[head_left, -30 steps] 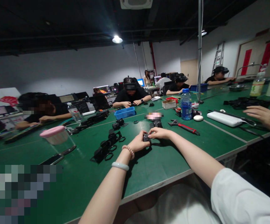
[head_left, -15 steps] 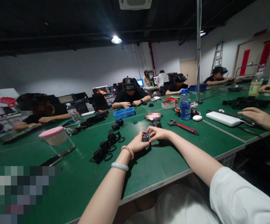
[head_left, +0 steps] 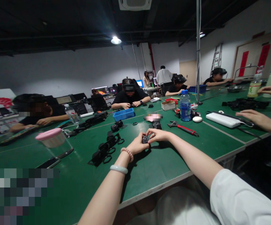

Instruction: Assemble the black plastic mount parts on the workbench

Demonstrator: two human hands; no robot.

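Just above the green table (head_left: 163, 156), my left hand (head_left: 137, 143) is closed around a small black part (head_left: 145, 139), which looks like a block or housing. From the other side, my right hand (head_left: 157, 135) pinches the same part between thumb and fingers. Fingers cover much of it, so its exact kind is unclear. Beyond my hands lies another black part (head_left: 157, 125). To the left, a row of black assemblies with rings (head_left: 105, 150) rests on the table, with a smaller black part (head_left: 116, 126) behind them.
A red-handled adjustable wrench (head_left: 184, 128) lies right of my hands, near a bottle of blue liquid (head_left: 185, 107). A blue tray (head_left: 123, 114) stands behind. Pink-lidded cup (head_left: 50, 137) sits left. On the right are a white power strip (head_left: 224, 119) and a co-worker's hands (head_left: 254, 117).
The camera view has shifted slightly. Both my hands keep hold of the black part, with only small finger movement. In the background, a person in white now stands more upright.
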